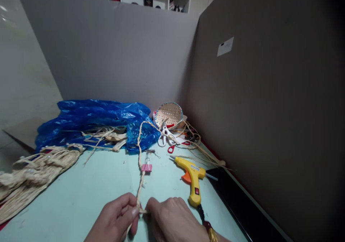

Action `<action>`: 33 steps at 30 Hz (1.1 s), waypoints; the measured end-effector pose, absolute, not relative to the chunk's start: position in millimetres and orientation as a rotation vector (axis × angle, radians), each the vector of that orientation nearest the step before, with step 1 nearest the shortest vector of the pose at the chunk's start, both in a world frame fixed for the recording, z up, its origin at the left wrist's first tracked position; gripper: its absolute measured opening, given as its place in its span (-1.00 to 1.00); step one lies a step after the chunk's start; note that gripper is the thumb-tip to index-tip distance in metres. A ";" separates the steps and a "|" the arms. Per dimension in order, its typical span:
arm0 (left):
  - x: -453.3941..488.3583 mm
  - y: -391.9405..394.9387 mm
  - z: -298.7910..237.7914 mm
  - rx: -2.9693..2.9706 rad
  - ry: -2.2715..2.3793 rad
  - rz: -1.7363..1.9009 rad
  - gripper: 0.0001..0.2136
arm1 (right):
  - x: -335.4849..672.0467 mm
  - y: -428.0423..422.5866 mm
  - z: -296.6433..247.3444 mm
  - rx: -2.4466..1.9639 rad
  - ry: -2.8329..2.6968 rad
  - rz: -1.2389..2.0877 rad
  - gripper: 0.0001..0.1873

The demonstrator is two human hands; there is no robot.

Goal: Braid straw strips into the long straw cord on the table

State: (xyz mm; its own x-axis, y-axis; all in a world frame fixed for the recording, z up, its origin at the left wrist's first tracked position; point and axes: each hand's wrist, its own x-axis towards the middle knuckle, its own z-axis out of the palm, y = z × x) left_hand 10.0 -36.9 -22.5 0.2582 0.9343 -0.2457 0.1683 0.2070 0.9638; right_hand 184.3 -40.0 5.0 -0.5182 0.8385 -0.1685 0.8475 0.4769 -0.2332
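While the left hand (118,218) pinches the braided cord (140,190) between thumb and finger, the right hand (169,218) has its fingers closed on a side strand (143,212) pulled out sideways. Part of that right grip is hidden, so I can't tell exactly how the fingertips sit. The cord runs up the table (88,195) in front of the hands, right beside a pink clip (147,168) that seems to anchor it.

Looks like braiding to me. If so, I'd pinch right at the crossing, pull each strand snug before folding it over, and match the tension every time. Tug gently though, since dry fiber could split, and yanking might drag the clip along.

Headcount: 2 hands, 1 cord, 1 clip, 1 yellow glue gun (194,175), 1 basket (169,112), 1 blue bag (94,114). I count 2 red handle loops (170,149), but can't say if that's 1 pair of scissors or 2. At least 1 pair of white-handled scissors (162,141) too. Loose fibers (115,138) by the bag? Too tangled to count, sorry.
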 end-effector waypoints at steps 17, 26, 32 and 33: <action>-1.0 -40.7 -6.4 0.966 0.940 0.700 -0.75 | 190.2 -51.4 10.6 1.573 2.936 -0.304 -0.78; -4.8 -36.4 -6.9 1.057 0.940 0.752 -0.78 | 193.8 -45.0 11.2 1.583 2.944 -0.230 -0.69; 1.7 -36.1 -17.7 1.417 1.128 0.821 -0.70 | 190.7 -38.9 2.1 1.467 2.945 -0.090 -0.69; 1.8 -35.2 -19.4 1.431 1.131 0.814 -0.67 | 190.2 -37.9 0.5 1.460 2.944 -0.085 -0.69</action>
State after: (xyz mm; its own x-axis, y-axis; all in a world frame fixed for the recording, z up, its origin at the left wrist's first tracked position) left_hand 1.8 -35.2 -19.4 0.3120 0.9446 -0.1024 0.2026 0.0391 0.9785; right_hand 190.2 -37.9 0.5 -0.5972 0.7949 0.1073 0.7873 0.6065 -0.1107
